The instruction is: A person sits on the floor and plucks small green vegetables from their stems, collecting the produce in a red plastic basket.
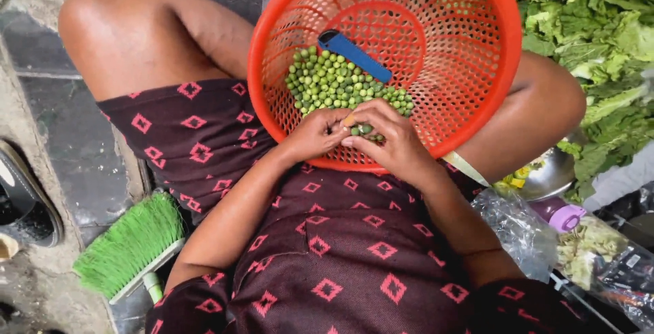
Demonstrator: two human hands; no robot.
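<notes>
Head view, only one available. Orange perforated basket (436,61) sits on the person's lap, tilted toward the camera; its top rim is cut off by the frame edge. Pile of small green peas (334,82) lies on the lower left of the basket floor. A blue flat object (354,55) rests just above the pile, kind unclear, one end dark.

Left hand (317,133) and right hand (388,140) meet at the basket's near rim, fingertips touching each other. Both are pinched together on something small and green (361,130); can't tell if it's a pod or loose peas, as the fingers cover most of it.

Surroundings: green-bristled brush (129,245) on the stone floor at left, handle partly hidden under the arm. Dark shoe (24,204) at the left edge, cut off. Leafy greens (599,34) at upper right. Metal bowl (548,174) half hidden behind the knee. Clear plastic bags (538,232) at lower right, contents hard to make out.
</notes>
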